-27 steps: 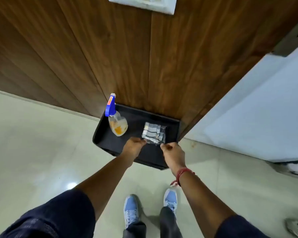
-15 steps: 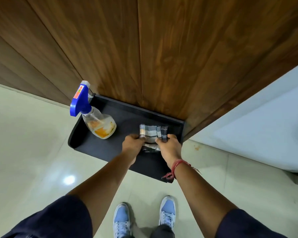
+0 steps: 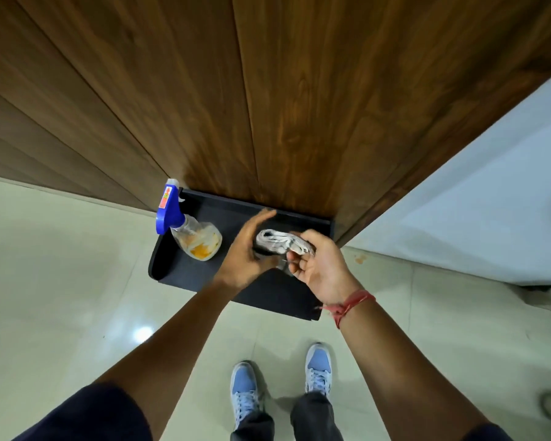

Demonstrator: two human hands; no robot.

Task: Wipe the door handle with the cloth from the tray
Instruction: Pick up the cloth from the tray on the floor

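Two hands meet over the tray (image 3: 185, 275), which sits on the floor against the wooden door (image 3: 299, 106). Far left on the tray, the spray bottle (image 3: 188, 233) lies on its side, untouched. Next, the left hand (image 3: 245, 253): fingers half open and curved, cupping the cloth's left end, likely steadying it. The cloth (image 3: 282, 245) itself is bunched, lifted just above the tray. Rightmost, the right hand (image 3: 318, 265): its grip is closed around the cloth's right end, palm up, probably gathering it into a wad for wiping. No handle in view yet.
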